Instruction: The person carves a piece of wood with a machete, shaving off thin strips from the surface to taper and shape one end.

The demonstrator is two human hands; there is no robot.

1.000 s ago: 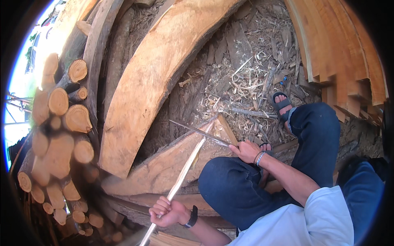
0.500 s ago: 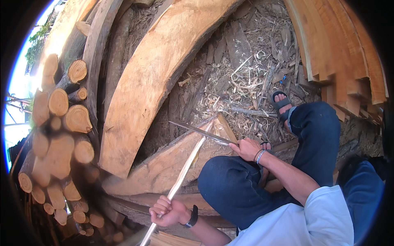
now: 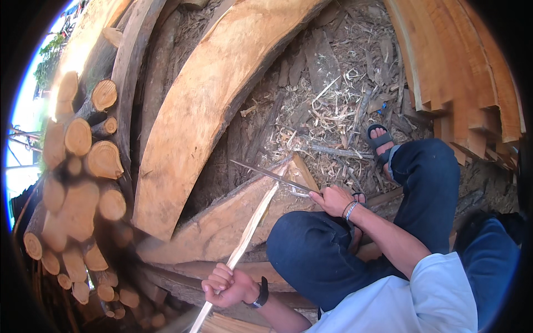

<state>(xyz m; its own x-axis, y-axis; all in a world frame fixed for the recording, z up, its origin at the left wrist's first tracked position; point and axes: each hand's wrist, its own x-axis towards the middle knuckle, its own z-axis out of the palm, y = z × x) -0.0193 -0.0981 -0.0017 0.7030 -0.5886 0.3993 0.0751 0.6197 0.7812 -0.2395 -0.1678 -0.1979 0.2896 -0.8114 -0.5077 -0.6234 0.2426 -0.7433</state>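
A long, pale, split wooden stick (image 3: 250, 226) slants up from the lower edge of the head view. My left hand (image 3: 230, 284) is closed round its lower part. My right hand (image 3: 334, 200) grips the handle end of a long knife (image 3: 265, 172), whose narrow blade points to the far left. Its blade crosses the stick's upper end, seemingly touching it. Both lie over a broad wooden slab (image 3: 208, 233) with a chipped, raised far end. The knife's handle is mostly hidden inside my fist.
Cut logs (image 3: 104, 160) are stacked on the left. A wide curved plank (image 3: 200, 105) lies beyond the slab. Shavings (image 3: 336, 114) and bark litter the ground. Sawn boards (image 3: 461, 66) stand at the far right, near my sandalled foot (image 3: 381, 140).
Hardly anything differs. The knife blade has shifted very slightly along the stick's tip; both hands keep their grips in nearly the same places.
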